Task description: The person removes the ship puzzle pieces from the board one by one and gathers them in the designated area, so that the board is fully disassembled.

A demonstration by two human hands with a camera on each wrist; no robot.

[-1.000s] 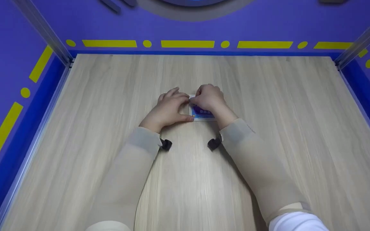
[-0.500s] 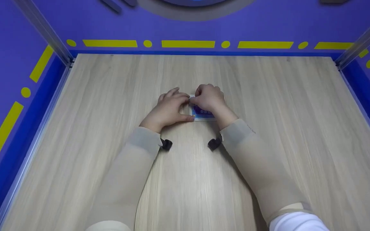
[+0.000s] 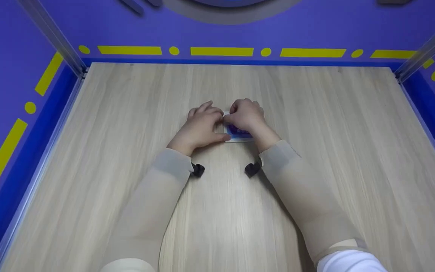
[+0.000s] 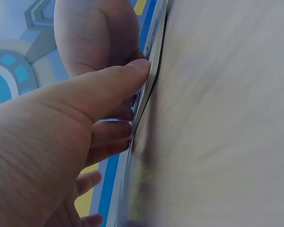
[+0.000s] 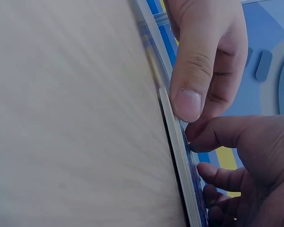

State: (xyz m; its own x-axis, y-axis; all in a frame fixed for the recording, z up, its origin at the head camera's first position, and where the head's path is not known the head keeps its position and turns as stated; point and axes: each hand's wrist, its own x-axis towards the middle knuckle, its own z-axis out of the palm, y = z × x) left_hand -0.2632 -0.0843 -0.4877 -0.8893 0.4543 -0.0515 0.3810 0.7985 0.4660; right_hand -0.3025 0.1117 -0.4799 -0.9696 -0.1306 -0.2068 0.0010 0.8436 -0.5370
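A small flat board with a blue and purple picture and a pale border lies on the table. In the right wrist view its thin pale edge shows. My left hand spans the board's left side. Its thumb touches the near left corner, and its fingertips lie at the far left. My right hand is over the board's far part, fingers bent, thumb tip at the far left corner. Whether anything is between right thumb and fingers is hidden. The right hand and wrist cover much of the picture.
The light wood table extends around both arms. Blue-purple panels with yellow dashes and dots rise at the back and sides. A black wrist device sits at the left cuff and another black device at the right.
My left hand has shifted slightly to the right, its thumb a little further along the board's near left corner. My right hand has stayed almost still over the board.
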